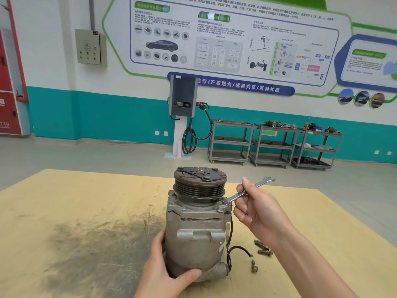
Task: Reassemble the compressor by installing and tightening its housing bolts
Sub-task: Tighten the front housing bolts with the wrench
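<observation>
Now: left hand (163,274) grip clasps compressor (197,229) base; right hand (257,207) grip grasps wrench (247,191) on housing bolt (221,208).

Two bare hands in shot, the left hand (169,274) and the right hand (255,206). Both forearms are bare, no sleeves showing. Short plain nails, nothing worn on wrists or fingers.

I'm in an automotive training workshop: car-systems posters (234,39) cover the far wall, an EV charger (183,97) stands below them, and 3 grey parts carts (274,143) hold components at far right. My wooden surface (75,211) is grease-stained.
</observation>
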Demonstrator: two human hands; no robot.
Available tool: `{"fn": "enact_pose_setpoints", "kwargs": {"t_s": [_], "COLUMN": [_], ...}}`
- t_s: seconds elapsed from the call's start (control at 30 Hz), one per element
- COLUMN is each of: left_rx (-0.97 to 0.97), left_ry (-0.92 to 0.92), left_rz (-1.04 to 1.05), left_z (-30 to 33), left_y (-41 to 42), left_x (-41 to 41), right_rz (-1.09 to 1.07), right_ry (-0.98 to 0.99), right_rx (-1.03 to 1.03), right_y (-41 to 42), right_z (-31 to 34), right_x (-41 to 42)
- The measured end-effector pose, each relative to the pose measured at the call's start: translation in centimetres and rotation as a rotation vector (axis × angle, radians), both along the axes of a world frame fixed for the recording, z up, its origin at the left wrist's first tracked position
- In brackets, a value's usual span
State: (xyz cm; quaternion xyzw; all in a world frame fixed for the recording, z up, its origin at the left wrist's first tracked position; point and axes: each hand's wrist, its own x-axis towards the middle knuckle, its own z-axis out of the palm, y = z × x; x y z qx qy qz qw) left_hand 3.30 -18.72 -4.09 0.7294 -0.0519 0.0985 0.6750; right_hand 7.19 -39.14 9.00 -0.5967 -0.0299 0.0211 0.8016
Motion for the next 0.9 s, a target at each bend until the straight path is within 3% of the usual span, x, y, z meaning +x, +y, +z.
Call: {"fn": "enact_pose_setpoints", "kwargs": {"t_s": [0.53,0.9], "left_rx": [0.019,0.019], "left_ry": [-0.014,-0.013], "left_rz": [-0.002,-0.007], "left_z": [0.0,-0.1], "left_y": [0.0,0.0], "left_x": [-0.2,-0.1], "right_rz": [-0.015,0.227], "right_ry": [0.018,0.062], "right_rx": [0.078,-0.072], "right_y": [0.1,0.0], "right_z": [-0.5,0.8], "right_x": [0.2,1.6]}}
